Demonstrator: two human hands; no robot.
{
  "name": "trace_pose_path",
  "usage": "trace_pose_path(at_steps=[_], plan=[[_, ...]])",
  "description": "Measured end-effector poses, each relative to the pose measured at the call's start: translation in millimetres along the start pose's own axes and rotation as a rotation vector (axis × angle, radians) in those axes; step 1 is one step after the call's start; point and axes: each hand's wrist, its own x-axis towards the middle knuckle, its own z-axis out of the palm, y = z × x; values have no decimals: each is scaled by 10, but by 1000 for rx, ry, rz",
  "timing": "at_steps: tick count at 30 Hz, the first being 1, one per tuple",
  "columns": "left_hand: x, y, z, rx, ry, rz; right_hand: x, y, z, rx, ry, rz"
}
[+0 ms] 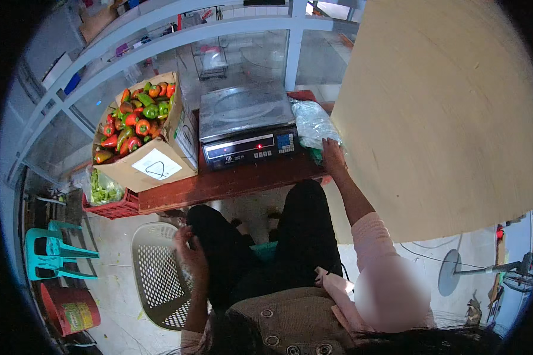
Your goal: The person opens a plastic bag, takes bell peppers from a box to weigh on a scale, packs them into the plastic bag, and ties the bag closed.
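Clear plastic bag (311, 123), crumpled w/ greenish contents, lies on the brown table's right end, just beside the digital scale, under the right hand (333, 157), whose fingers rest on its lower edge. Left hand (189, 248) hangs loosely curled, holding nothing, above a beige perforated plastic basket (157, 272) on the floor, lower left.

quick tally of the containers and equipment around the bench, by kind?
Cardboard box of peppers: 1
Digital scale: 1
Red crate: 1
White plastic basket: 1
Clear plastic bag, under the right hand: 1
Teal plastic chairs, stacked, count unclear: at least 1
Total: at least 6
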Motion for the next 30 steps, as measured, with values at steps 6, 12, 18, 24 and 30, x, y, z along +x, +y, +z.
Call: trace_pose_path(at_steps=[6, 12, 18, 24, 30], plan=[[-12, 119, 152, 43, -115, -147, 90, -31, 90, -14, -137, -61], [55, 157, 149, 277, -239, -72, 120, 68, 102, 254, 108, -60], [76, 151, 189, 288, -256, -39, 157, 132, 209, 48, 195, -423], [72, 182, 225, 262, -254, -46, 219, 130, 455, 364, 451, -137], [78, 135, 176, 272, -235, 5, 369, 10, 251, 475, 41, 130]])
